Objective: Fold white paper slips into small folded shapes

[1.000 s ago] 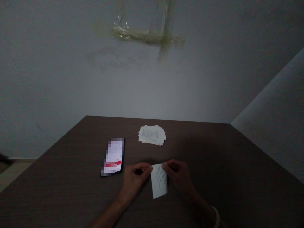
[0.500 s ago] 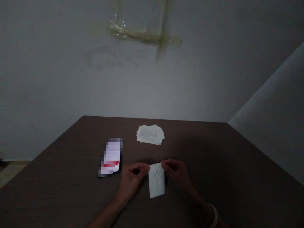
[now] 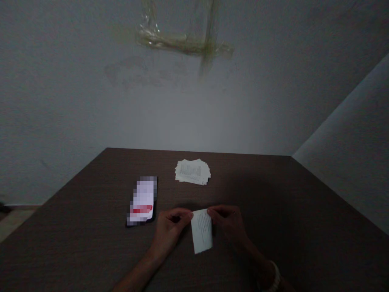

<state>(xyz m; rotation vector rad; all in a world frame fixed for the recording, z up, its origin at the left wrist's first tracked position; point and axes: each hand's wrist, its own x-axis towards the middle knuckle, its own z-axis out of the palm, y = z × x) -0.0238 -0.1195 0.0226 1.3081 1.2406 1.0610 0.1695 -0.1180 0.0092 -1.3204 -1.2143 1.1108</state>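
A small slip of printed paper (image 3: 201, 232) hangs between my two hands near the front of the table. My left hand (image 3: 172, 227) pinches its upper left corner between thumb and forefinger. At the upper right corner, my right hand (image 3: 229, 223) holds the same slip in a pinch; a pale bracelet is on that wrist. Printed lines show on the side facing me, and the lower edge looks uneven. Beyond the hands lies a loose stack of similar printed paper pieces (image 3: 192, 172), their edges fanned out unevenly.
A phone (image 3: 144, 198) with a lit, pixelated screen lies left of my left hand on the dark brown table (image 3: 91, 207). The table's far edge meets a grey wall (image 3: 194, 117), which carries yellowed strips of tape (image 3: 182, 45).
The slip and both hands have shifted very slightly to the right. Both pinches on the paper stay the same.
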